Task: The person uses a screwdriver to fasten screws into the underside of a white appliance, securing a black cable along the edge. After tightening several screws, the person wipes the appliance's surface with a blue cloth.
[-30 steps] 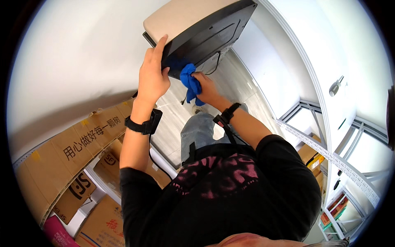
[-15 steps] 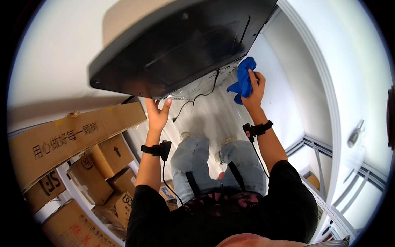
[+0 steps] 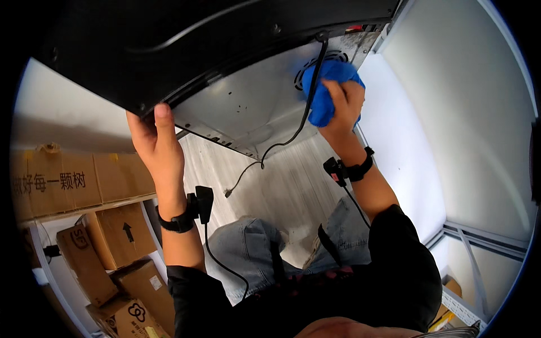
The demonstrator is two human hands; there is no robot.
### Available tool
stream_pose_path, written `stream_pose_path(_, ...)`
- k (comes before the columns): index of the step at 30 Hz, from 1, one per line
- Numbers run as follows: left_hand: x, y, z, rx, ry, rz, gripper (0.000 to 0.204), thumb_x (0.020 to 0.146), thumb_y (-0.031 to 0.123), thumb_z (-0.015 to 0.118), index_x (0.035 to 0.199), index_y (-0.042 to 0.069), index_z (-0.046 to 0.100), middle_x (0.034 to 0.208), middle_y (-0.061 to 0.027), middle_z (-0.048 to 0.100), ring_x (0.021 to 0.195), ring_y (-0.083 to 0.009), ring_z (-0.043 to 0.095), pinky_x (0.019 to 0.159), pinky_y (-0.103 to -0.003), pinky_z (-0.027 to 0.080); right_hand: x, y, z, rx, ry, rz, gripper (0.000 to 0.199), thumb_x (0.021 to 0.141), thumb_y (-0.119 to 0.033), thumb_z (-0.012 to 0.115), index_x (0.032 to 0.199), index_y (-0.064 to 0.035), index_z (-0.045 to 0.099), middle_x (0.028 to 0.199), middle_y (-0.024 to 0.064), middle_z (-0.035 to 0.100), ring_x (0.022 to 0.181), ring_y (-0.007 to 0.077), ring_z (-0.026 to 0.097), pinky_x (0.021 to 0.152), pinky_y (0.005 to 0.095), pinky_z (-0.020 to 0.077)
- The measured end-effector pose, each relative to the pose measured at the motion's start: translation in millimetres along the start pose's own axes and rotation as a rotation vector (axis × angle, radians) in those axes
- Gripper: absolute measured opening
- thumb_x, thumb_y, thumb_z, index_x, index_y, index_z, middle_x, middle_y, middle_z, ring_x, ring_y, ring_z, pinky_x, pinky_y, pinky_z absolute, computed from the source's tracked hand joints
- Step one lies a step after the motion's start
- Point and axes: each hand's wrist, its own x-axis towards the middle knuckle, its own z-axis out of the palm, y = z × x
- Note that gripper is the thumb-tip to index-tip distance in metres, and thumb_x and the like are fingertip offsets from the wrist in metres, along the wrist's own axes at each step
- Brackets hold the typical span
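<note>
A large black boxy appliance (image 3: 197, 62) fills the top of the view, tilted so that its bare metal panel (image 3: 225, 110) faces me. My left hand (image 3: 158, 143) grips the casing's near left corner, with the thumb on the outside and the other fingers partly hidden. In my right hand (image 3: 348, 110) is a bunched blue cloth (image 3: 338, 70), pressed against the panel over a round vent (image 3: 298, 79). The black power cord (image 3: 302, 118) comes out near the panel's upper edge, passes in front of the cloth and hangs down to its plug (image 3: 228, 193).
Cardboard boxes (image 3: 121, 234) fill shelves at the left, with a long cardboard strip (image 3: 62, 180) above them. Pale wood-look floor (image 3: 270, 194) lies beneath the appliance. A white wall panel (image 3: 473, 112) and grey metal framing (image 3: 484, 242) bound the right side.
The appliance has turned, showing more of its metal panel. My right hand has brought the cloth from beside it onto the vent. My left hand now appears farther left, still at the casing's edge.
</note>
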Motion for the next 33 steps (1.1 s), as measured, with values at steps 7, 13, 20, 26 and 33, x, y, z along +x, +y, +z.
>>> stream_pose_path(7,-2,-12,12,-0.060,0.026,0.094,0.044,0.094,0.030,0.055,0.129,0.004,0.045,0.104,0.0019,0.053,0.088,-0.0067,0.044,0.083,-0.022,0.036,-56,-6,7,0.098,-0.237,-0.221,0.028,0.069,-0.015,0.067,0.097,-0.0166,0.070,0.090,0.0040,0.052,0.090,0.0243,0.049,0.073,0.0367,0.0349)
stream_pose_path(13,-5,-8,6,-0.004,0.047,0.046,0.043,0.094,0.029,0.056,0.127,0.004,0.046,0.106,0.0008,0.054,0.091,-0.0086,0.046,0.086,-0.023,0.037,29,-15,3,0.077,0.074,-0.093,0.030,0.068,-0.016,0.066,0.098,-0.0174,0.071,0.092,0.0046,0.051,0.088,0.0247,0.048,0.075,0.0370,0.0356)
stream_pose_path(20,-6,-12,6,-0.050,0.037,0.028,0.044,0.094,0.027,0.056,0.130,0.004,0.045,0.112,-0.0015,0.056,0.099,-0.0109,0.049,0.092,-0.025,0.036,-16,-15,8,0.054,-0.104,-0.218,0.029,0.067,-0.016,0.069,0.095,-0.0201,0.072,0.090,0.0023,0.052,0.087,0.0230,0.048,0.074,0.0359,0.0352)
stream_pose_path(26,-4,-10,13,-0.099,0.024,0.071,0.047,0.093,0.024,0.057,0.134,0.005,0.042,0.113,-0.0017,0.057,0.099,-0.0105,0.050,0.089,-0.024,0.038,-81,15,-8,0.231,-0.300,0.034,0.038,0.065,-0.005,0.066,0.101,-0.0140,0.070,0.093,0.0080,0.050,0.087,0.0267,0.048,0.076,0.0364,0.0384)
stream_pose_path(33,-39,-31,7,0.104,0.001,-0.032,0.050,0.092,0.016,0.056,0.139,0.008,0.039,0.131,-0.0147,0.052,0.120,-0.0193,0.050,0.096,-0.027,0.039,14,-62,-57,0.303,0.084,0.035,0.054,0.070,-0.005,0.066,0.122,-0.0031,0.055,0.105,0.0136,0.046,0.099,0.0289,0.050,0.086,0.0349,0.0421)
